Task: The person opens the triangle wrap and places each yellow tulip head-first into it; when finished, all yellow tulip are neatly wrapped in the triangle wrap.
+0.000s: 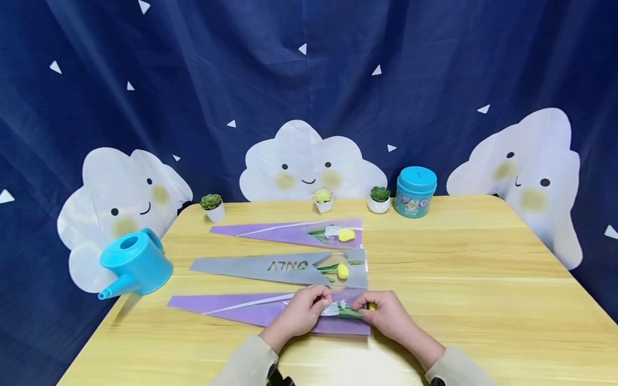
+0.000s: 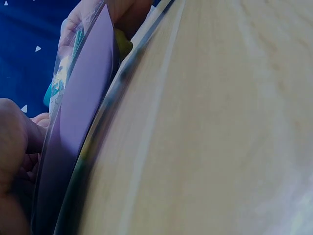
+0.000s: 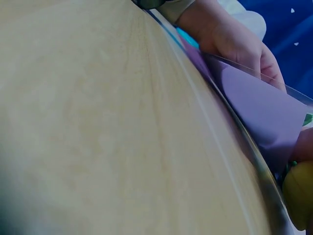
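Observation:
A tapered purple flower sleeve (image 1: 241, 308) with a clear front lies nearest the person, its narrow end pointing left. My left hand (image 1: 301, 313) pinches its clear film beside a white label (image 1: 331, 309). At the wide end, my right hand (image 1: 388, 316) pinches a yellow artificial tulip by its green stem and leaves (image 1: 348, 311). The tulip's bloom (image 3: 298, 193) shows by the right fingers in the right wrist view and is partly covered in the head view. From the side, the purple sheet (image 2: 85, 93) bulges slightly above the table in the left wrist view.
Beyond lie a grey sleeve (image 1: 232, 266) and another purple sleeve (image 1: 275, 230), each with a yellow tulip. A blue watering can (image 1: 140, 265) stands at the left edge. Three small potted succulents (image 1: 379, 199) and a lidded teal tub (image 1: 415, 193) line the back of the wooden table (image 1: 483, 279).

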Tool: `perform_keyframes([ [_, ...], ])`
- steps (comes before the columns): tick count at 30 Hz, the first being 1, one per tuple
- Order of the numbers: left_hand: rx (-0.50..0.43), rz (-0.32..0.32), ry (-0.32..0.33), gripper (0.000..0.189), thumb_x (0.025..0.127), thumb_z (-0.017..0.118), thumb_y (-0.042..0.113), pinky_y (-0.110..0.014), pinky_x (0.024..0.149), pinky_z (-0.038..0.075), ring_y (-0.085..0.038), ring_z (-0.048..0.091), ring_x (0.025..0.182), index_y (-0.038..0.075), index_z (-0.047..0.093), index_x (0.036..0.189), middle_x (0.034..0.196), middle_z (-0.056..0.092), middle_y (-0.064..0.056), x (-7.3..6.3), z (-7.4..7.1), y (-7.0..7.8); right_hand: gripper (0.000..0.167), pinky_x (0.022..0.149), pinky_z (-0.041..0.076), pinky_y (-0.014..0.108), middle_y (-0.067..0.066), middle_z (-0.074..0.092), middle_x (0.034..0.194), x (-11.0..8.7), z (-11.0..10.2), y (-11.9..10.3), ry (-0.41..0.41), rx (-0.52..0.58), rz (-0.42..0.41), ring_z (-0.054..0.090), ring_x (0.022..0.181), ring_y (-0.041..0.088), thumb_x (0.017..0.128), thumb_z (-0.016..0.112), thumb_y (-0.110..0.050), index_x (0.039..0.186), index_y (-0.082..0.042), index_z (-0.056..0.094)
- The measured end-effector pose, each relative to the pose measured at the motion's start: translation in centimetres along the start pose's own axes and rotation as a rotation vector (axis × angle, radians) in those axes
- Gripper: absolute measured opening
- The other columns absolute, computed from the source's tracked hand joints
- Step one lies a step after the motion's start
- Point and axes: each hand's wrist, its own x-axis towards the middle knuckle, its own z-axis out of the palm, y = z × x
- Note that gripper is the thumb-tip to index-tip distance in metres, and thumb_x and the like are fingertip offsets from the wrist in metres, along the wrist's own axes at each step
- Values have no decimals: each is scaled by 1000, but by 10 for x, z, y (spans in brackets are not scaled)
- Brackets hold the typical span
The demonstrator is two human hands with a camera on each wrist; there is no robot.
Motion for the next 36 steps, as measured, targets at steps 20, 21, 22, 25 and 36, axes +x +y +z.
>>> perform_keyframes([
  [20, -33, -3, 35, 9, 90, 55, 10, -22, 66, 40, -6, 45, 70, 12, 56, 81, 73, 49, 5, -4, 0, -6, 45, 76, 49, 21, 21, 61, 115, -18, -36, 9, -107, 285, 302, 59, 101, 18, 80, 72, -16, 116, 5, 57],
  [21, -31, -4, 39, 9, 90, 55, 10, -23, 67, 40, -6, 45, 71, 12, 56, 81, 73, 50, 5, -4, 0, -6, 47, 81, 47, 20, 22, 60, 116, -20, -38, 10, -111, 290, 291, 59, 100, 17, 80, 71, -16, 119, 6, 55],
  [22, -29, -5, 43, 10, 91, 55, 10, -23, 67, 40, -6, 45, 71, 12, 56, 81, 73, 50, 5, -3, 0, -6, 50, 82, 47, 20, 23, 58, 117, -21, -40, 10, -120, 301, 283, 59, 99, 15, 81, 71, -15, 121, 7, 52],
  [25, -26, -8, 48, 10, 91, 55, 9, -23, 67, 40, -6, 45, 71, 12, 56, 81, 73, 50, 5, -3, -1, -6, 52, 83, 46, 18, 26, 56, 120, -24, -42, 12, -149, 320, 262, 58, 99, 8, 82, 69, -13, 123, 10, 50],
  [36, -32, -17, 32, 10, 91, 55, 10, -23, 67, 39, -7, 45, 71, 12, 56, 81, 73, 49, 5, -2, -2, -5, 38, 73, 49, 20, 19, 63, 107, -26, -42, 12, -133, 264, 277, 58, 85, 3, 82, 69, -14, 114, 4, 60],
])
